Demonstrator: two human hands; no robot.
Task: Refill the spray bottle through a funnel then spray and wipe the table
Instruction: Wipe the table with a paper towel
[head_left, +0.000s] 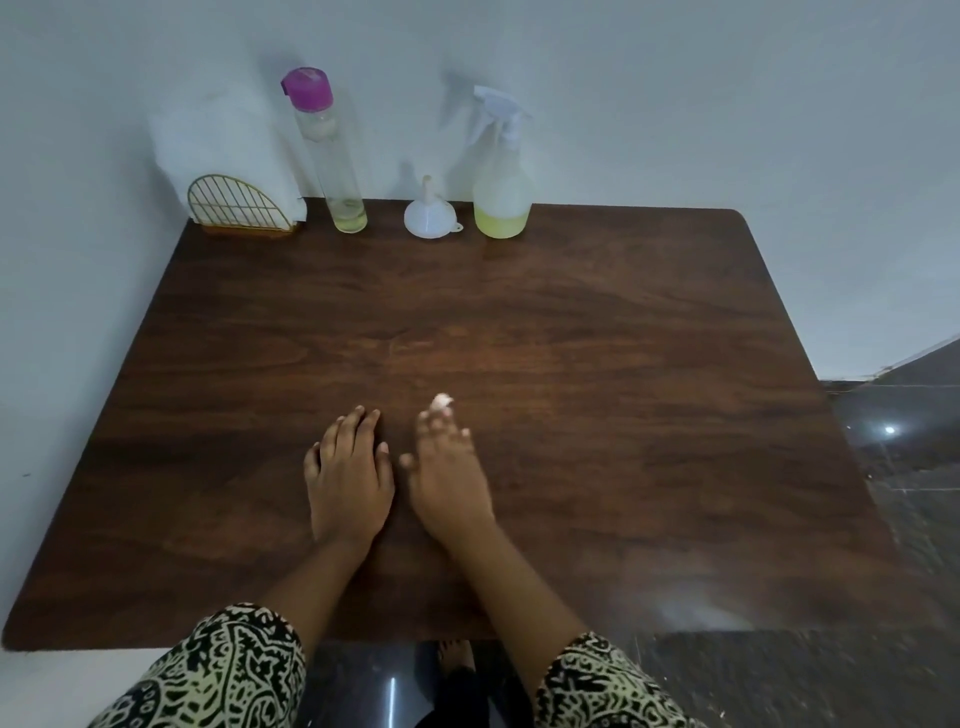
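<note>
Nearest, left hand (349, 467) flat on table (623, 364), fingers straight, empty; right hand (447, 467) blurred, fingers out, holding nothing I can tell. At far edge: sprayer (501, 176), funnel (431, 215), bottle (330, 156). Refill unstarted, I judge; next: unscrew sprayer.

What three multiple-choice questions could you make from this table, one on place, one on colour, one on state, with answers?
1. The funnel stands: A) between the tall bottle and the spray bottle; B) on the spray bottle; C) left of both bottles.
2. The tall bottle's cap is: A) white; B) purple; C) green.
3. The left hand: A) grips the funnel; B) holds a cloth; C) rests open on the table.
Answers: A, it sits spout-up on the table between them; B, the cap is plainly purple; C, its fingers lie flat on the wood, holding nothing.
</note>
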